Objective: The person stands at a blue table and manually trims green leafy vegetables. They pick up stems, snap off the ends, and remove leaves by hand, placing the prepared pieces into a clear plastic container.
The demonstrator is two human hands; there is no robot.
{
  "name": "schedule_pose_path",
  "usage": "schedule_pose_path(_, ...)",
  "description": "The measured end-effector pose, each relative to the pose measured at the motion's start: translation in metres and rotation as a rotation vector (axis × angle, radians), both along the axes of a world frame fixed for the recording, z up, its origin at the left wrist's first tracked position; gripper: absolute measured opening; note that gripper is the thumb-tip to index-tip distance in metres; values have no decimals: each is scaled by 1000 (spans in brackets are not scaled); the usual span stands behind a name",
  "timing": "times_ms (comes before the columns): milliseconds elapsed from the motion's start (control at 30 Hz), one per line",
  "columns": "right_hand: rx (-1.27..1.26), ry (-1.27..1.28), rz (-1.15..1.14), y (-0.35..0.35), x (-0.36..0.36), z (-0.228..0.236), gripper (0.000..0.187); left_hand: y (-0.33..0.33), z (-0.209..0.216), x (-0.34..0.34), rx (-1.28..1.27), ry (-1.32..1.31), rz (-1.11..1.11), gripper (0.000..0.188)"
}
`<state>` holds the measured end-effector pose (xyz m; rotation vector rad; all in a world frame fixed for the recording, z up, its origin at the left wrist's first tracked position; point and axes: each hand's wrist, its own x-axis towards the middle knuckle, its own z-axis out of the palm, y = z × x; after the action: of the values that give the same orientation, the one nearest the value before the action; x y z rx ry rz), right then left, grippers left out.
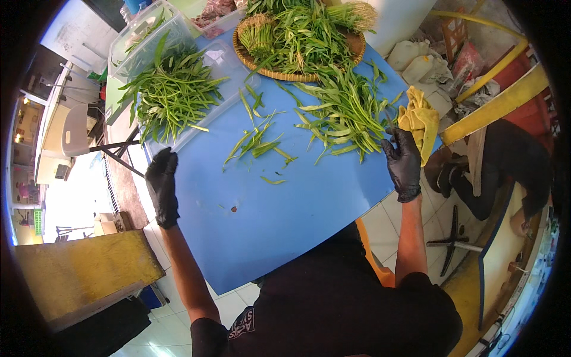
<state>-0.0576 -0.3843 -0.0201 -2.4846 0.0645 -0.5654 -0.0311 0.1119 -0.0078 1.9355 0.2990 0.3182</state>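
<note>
My left hand (162, 187), in a black glove, is at the table's left edge, below the clear plastic lid or tray (221, 65). Its fingers are curled together, and nothing shows in them. A heap of long-leaved green stems, like water spinach (172, 98), lies on that tray. My right hand (403, 166), also black-gloved, is closed by the right edge; a thin grey blade, seemingly a small knife (389, 119), sticks up from it. Next to it lie a pile of loose greens (348, 113) and a yellow cloth glove (419, 122). Cut leaf pieces (259, 143) lie mid-table.
On the blue table (267, 220), a round woven basket (285, 75) with bundled greens stands at the back. A clear plastic box (151, 41) is at back left. Right of the table are a yellow rail (499, 110) and a crouching or seated person (505, 166). A white chair (76, 131) stands left.
</note>
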Motion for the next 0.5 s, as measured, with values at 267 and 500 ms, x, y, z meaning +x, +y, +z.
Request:
schedule_pose_path(267,-87,148,168,-8,71,-20,18,-9,-20,-37,-97,120,-110,28)
schedule_pose_path(500,-282,26,-99,-50,64,55,29,-33,11,-37,1,102,-159,25)
